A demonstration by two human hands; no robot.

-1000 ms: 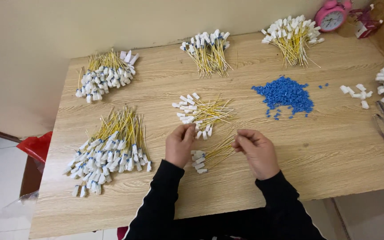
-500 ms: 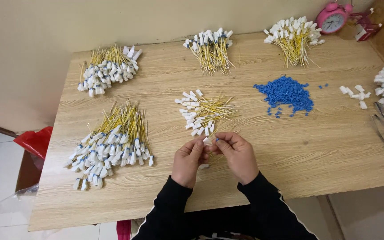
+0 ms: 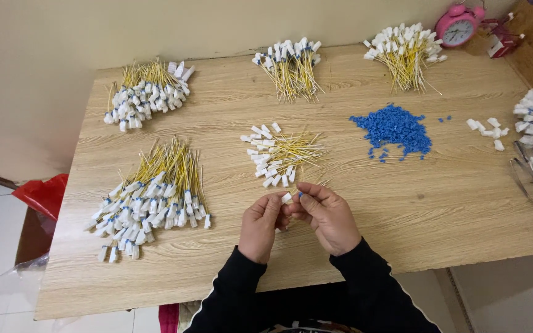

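Near the front edge of the wooden table (image 3: 402, 222), the left hand (image 3: 259, 225) and the right hand (image 3: 328, 216) meet, their fingertips pinching together one small white connector (image 3: 287, 198) that has a bit of blue beside it. Just behind them lies a small pile of yellow wires with white ends (image 3: 279, 154), and the blue beads (image 3: 395, 128) are well apart to the right. Bare wood stays open on both sides of the hands, while a bigger wire bundle (image 3: 149, 200) fills the left part.
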